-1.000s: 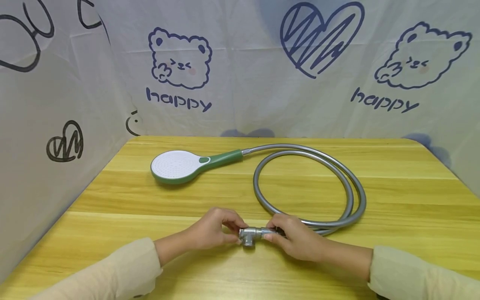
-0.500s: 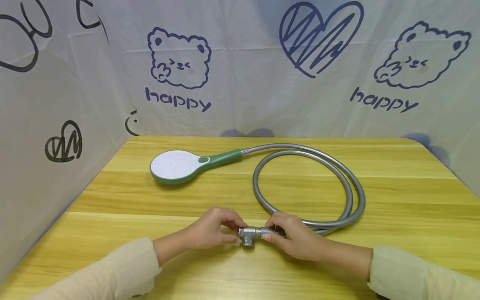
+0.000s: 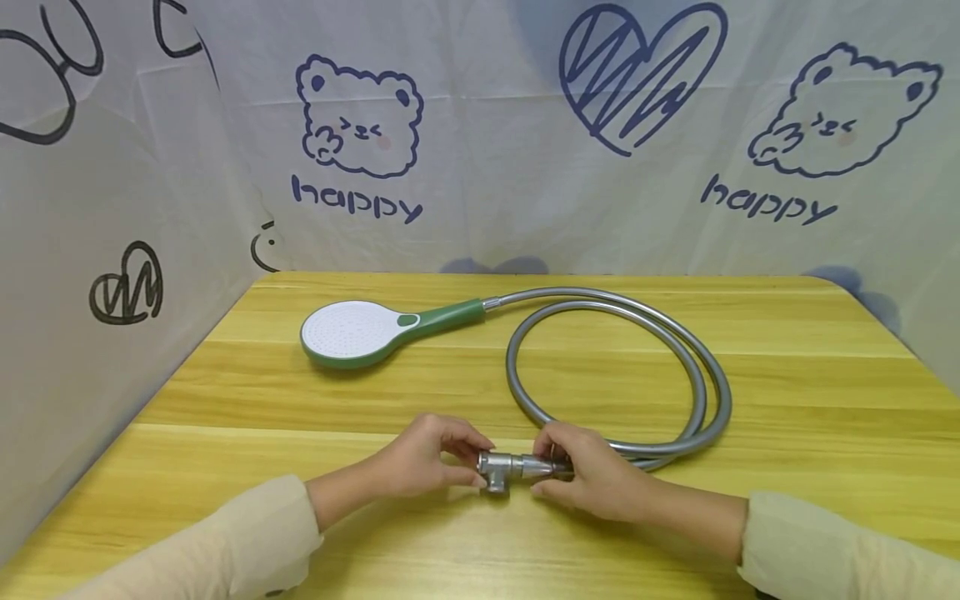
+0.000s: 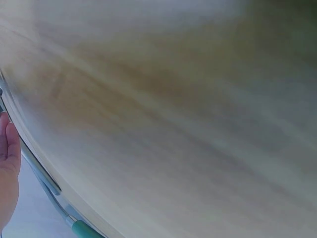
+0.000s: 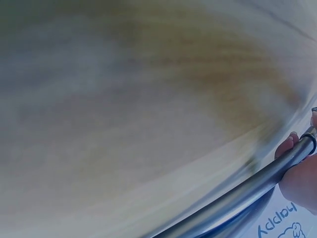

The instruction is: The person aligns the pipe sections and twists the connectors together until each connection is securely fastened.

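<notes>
In the head view, a small T-shaped chrome fitting (image 3: 495, 471) lies low at the front of the table. My left hand (image 3: 420, 458) pinches its left end between thumb and fingers. On the fitting's right side sits the tapered metal end nut (image 3: 536, 467) of a grey shower hose (image 3: 512, 367). Around that nut my right hand (image 3: 596, 475) stands with thumb and index finger spread, the thumb apart below it. The right wrist view shows the hose (image 5: 237, 196) passing between thumb and fingers. The left wrist view catches only the edge of my left hand (image 4: 9, 173).
Farther back, a green and white shower head (image 3: 351, 329) lies face up, joined to the hose's other end. The hose loops across the wooden table (image 3: 810, 400) at centre right. Printed cloth (image 3: 495, 183) hangs behind the table and along its left side.
My right thumb and index finger have spread away from the hose nut, which shows more now. The left hand, fitting and shower head look unmoved.
</notes>
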Action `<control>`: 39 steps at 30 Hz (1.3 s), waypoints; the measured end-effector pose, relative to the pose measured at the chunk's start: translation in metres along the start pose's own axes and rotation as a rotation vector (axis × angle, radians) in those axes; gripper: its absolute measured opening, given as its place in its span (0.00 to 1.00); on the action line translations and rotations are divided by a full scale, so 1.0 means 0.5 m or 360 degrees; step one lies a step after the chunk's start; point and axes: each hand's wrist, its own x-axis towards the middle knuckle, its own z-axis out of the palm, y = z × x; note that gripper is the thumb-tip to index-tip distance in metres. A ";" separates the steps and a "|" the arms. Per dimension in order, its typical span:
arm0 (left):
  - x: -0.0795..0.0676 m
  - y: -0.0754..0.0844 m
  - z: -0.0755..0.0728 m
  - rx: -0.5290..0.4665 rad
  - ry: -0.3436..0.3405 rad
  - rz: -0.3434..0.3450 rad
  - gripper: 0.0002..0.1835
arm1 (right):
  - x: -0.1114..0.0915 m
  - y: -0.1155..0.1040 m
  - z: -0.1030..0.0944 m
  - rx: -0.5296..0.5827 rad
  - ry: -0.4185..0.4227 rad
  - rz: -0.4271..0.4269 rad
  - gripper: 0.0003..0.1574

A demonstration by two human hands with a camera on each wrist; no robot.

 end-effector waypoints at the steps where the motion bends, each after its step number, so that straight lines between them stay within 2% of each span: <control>1: 0.000 0.001 0.000 -0.0004 0.0000 -0.0001 0.17 | 0.000 0.000 0.000 -0.0006 0.0005 -0.0008 0.17; 17: 0.000 0.004 0.004 -0.0001 0.0007 0.0019 0.15 | -0.002 -0.002 0.003 -0.0010 0.0074 -0.0072 0.13; 28: 0.000 0.002 0.005 -0.0004 0.0014 0.0059 0.14 | -0.002 0.005 0.005 0.0035 0.0073 -0.0119 0.12; 39: 0.000 0.002 0.005 0.0006 0.0014 0.0057 0.14 | -0.001 0.006 0.002 0.0020 0.0035 -0.0094 0.09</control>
